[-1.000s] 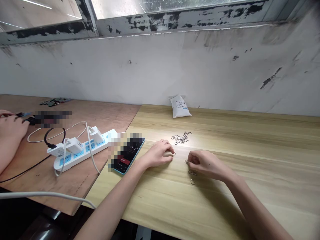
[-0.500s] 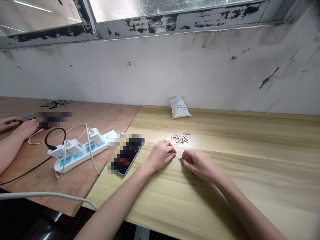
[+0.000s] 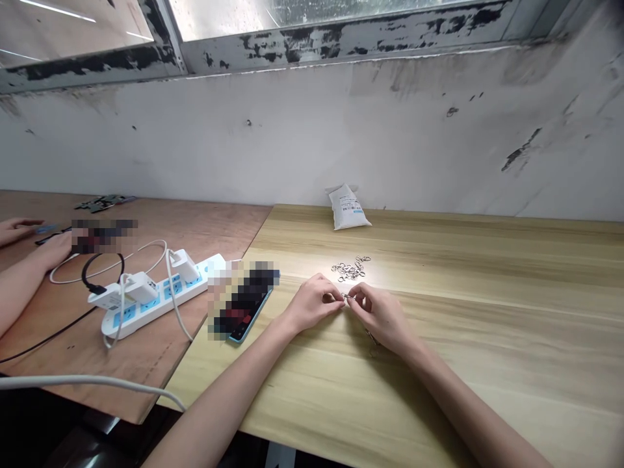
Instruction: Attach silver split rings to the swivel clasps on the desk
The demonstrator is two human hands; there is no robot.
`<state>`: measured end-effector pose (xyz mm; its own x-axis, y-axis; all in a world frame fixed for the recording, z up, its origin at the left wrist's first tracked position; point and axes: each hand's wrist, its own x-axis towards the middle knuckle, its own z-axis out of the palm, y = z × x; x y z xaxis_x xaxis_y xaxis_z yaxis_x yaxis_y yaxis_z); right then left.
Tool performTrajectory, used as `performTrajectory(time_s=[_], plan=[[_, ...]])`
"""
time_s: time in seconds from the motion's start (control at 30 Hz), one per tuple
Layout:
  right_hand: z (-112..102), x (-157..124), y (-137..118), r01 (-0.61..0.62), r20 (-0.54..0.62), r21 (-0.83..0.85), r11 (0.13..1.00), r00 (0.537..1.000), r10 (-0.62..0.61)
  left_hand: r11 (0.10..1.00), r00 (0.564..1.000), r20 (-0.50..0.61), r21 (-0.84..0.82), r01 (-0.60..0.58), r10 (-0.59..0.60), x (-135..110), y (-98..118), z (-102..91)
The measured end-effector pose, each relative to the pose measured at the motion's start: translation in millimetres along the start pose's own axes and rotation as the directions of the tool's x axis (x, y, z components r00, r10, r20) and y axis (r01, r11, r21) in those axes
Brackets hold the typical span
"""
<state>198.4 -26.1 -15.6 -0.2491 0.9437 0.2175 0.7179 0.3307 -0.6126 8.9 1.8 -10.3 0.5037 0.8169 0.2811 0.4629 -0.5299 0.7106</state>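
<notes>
My left hand [image 3: 312,303] and my right hand [image 3: 377,315] meet at their fingertips on the light wooden table [image 3: 487,312]. Each pinches a small metal ring, and the two pieces touch between the thumbs [image 3: 347,298]. A short chain of linked rings [image 3: 373,338] hangs from under my right hand onto the table. A loose pile of small metal rings [image 3: 351,268] lies just beyond my hands.
A small white packet [image 3: 347,207] lies near the wall. A phone [image 3: 244,305] rests left of my left hand. A white power strip [image 3: 156,292] with chargers and cables sits on the brown board. Another person's hands [image 3: 29,247] work at the far left.
My right hand slid left and up until its fingertips met my left hand's. The chain trailed along under it. The other person's hands shifted at the far left.
</notes>
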Motion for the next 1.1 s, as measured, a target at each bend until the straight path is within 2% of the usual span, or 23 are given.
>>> performTrajectory(time_s=[0.33, 0.53, 0.7, 0.9, 1.1], plan=[[2.2, -0.6, -1.0, -0.016, -0.058, 0.042, 0.999, 0.998, 0.019, 0.989, 0.989, -0.078, -0.092, 0.116, -0.123, 0.0, -1.7, -0.9], [-0.5, -0.3, -2.3, -0.009, -0.156, 0.083, 0.997, 0.987, 0.022, 0.996, 0.988, -0.129, -0.018, 0.084, -0.086, 0.1, -2.3, -5.1], [0.5, -0.9, -1.9, 0.009, -0.147, 0.078, 0.997, 0.989, 0.003, 0.999, 0.984, -0.177, 0.031, 0.013, -0.007, 1.4, -0.3, -8.4], [4.9, 1.1, 8.0, 0.148, -0.225, -0.016, 0.989, 0.963, -0.148, 0.995, 0.981, -0.190, 0.102, -0.022, 0.041, 1.0, 3.3, -9.0], [0.1, 1.4, 8.5, 0.187, -0.190, -0.040, 0.982, 0.963, -0.191, 0.990, 0.979, -0.204, 0.142, 0.008, 0.021, 0.2, 7.6, -12.1]])
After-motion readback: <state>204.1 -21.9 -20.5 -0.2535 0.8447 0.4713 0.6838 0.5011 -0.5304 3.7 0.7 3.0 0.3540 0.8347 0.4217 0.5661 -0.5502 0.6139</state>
